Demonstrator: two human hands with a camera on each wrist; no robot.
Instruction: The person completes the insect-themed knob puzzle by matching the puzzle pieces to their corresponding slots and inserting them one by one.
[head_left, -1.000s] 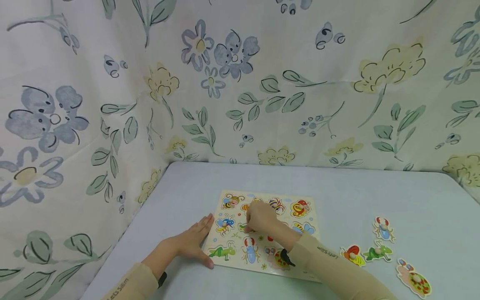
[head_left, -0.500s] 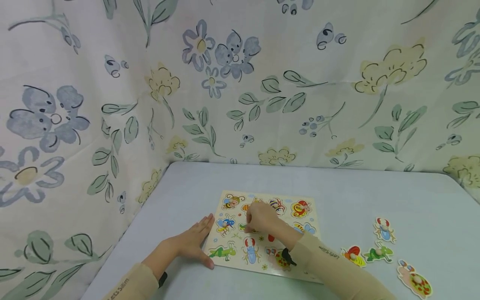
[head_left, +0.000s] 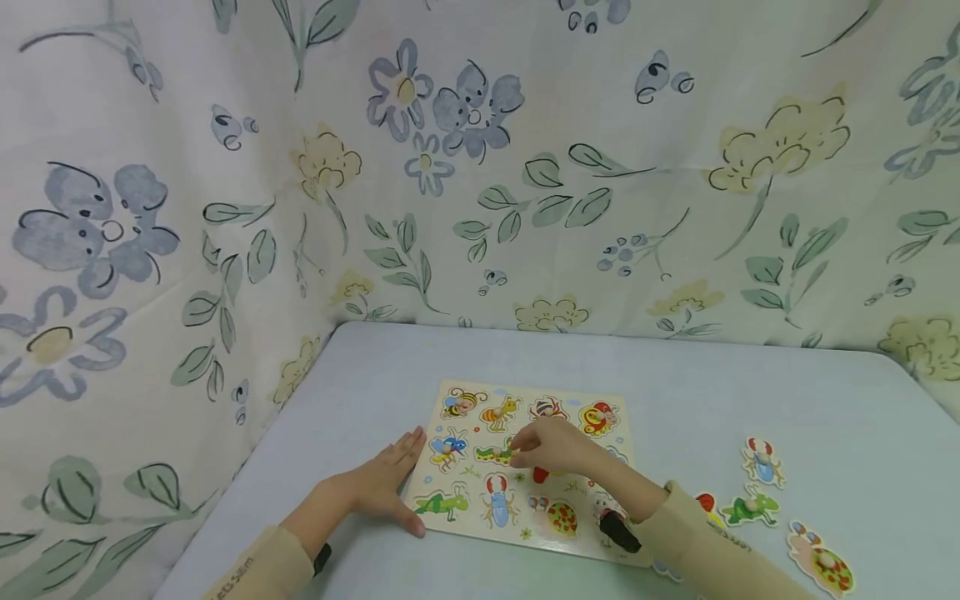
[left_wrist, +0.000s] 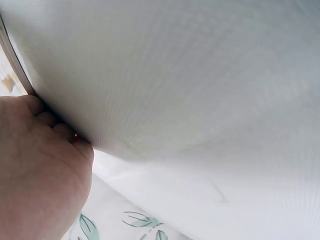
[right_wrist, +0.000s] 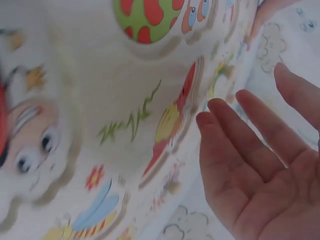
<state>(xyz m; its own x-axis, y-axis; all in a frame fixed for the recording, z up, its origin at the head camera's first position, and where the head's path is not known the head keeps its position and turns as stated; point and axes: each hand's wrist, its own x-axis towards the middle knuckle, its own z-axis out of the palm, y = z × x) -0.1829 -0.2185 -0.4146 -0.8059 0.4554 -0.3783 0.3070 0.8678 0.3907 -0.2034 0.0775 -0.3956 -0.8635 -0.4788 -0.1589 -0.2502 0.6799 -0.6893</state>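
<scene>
A wooden peg puzzle board (head_left: 476,521) printed with insects lies on the table. My left hand (head_left: 378,483) rests along its left edge, fingers stretched out; the left wrist view shows that hand (left_wrist: 45,165) at the board's side. Just right of the green caterpillar piece (head_left: 489,453) is my right hand (head_left: 558,446), covering part of the board's middle. Nothing is held by the right hand (right_wrist: 265,175) in the right wrist view, where the fingers are spread. Knobbed bee (head_left: 459,406), ant (head_left: 497,414) and ladybird (head_left: 600,418) pieces sit in the back row.
Loose pieces lie right of the board: a stag beetle (head_left: 763,463), a grasshopper (head_left: 750,507), a spotted snail-like piece (head_left: 823,562) and a red-and-yellow one (head_left: 705,502) partly behind the right sleeve (head_left: 720,550). A floral curtain (head_left: 555,250) hangs behind the table.
My right hand has let go of the caterpillar piece and drawn back to the right, its fingers loosening. The caterpillar and ant pieces now show more. The left hand stays in place.
</scene>
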